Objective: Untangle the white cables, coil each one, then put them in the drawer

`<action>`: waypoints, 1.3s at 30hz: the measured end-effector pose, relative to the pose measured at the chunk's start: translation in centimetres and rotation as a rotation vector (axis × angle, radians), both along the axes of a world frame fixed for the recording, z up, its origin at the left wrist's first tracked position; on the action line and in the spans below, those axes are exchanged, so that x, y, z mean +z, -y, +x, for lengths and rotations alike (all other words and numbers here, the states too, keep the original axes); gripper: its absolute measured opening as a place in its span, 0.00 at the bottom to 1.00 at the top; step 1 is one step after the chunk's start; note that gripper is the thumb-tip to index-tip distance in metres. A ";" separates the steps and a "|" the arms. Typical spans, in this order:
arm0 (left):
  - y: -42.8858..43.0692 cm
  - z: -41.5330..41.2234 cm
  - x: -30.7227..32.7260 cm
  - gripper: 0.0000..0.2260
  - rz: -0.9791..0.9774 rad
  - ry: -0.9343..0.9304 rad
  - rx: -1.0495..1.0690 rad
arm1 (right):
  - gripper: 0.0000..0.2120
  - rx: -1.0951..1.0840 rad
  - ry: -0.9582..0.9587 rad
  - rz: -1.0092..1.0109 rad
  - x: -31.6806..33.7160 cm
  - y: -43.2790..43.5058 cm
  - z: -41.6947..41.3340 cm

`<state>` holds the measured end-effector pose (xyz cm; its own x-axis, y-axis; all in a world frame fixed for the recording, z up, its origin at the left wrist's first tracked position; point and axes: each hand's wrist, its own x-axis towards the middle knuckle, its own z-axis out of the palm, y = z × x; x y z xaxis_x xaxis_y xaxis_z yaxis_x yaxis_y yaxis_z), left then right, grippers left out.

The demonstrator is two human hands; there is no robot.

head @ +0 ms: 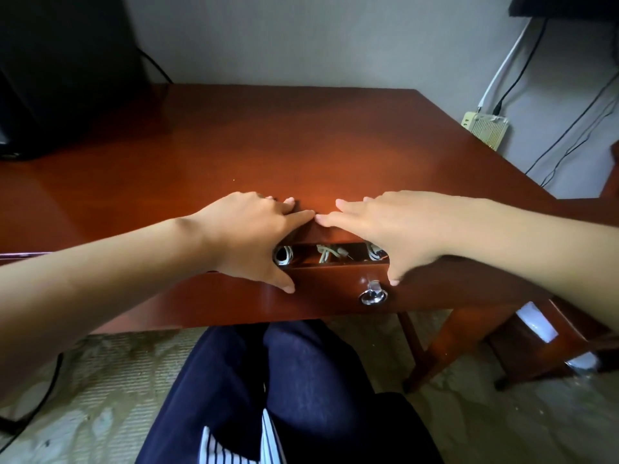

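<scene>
Looking down from head height, we see both hands laid on the front edge of a red-brown wooden desk (268, 139). The left hand (254, 236) and the right hand (388, 229) are spread wide with fingers straight, holding nothing. Their index fingertips (310, 214) almost meet on the desktop, and each thumb reaches down onto the front panel of the drawer (335, 286).

The drawer is open by only a narrow gap beneath the palms. In that gap we make out the white cables (330, 252): one bundle beside the left hand, one in the middle and one beside the right hand, each partly hidden. A clear knob (372, 294) sits on the drawer front, just below the right thumb.

Dark blue trousers (301, 380) and a striped cloth (234, 447) fill the foreground below the desk. A large black object (60, 78) stands at the desk's far left. On the wall to the right, a beige box (487, 128) has a white and a black cord running up from it.
</scene>
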<state>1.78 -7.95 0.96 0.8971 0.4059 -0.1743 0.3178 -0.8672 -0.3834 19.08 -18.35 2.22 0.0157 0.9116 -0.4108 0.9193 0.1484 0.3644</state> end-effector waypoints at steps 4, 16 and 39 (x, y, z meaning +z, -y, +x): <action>-1.3 0.2 -0.8 0.43 0.108 0.053 -0.149 | 0.51 0.122 0.078 0.102 -0.1 -0.2 0.1; -2.3 1.2 -0.9 0.38 0.150 0.021 -0.255 | 0.46 0.164 0.059 0.130 0.3 -0.4 0.6; -2.7 1.0 2.7 0.24 -0.074 0.026 -0.114 | 0.31 -0.005 -0.137 0.044 2.1 -1.5 0.0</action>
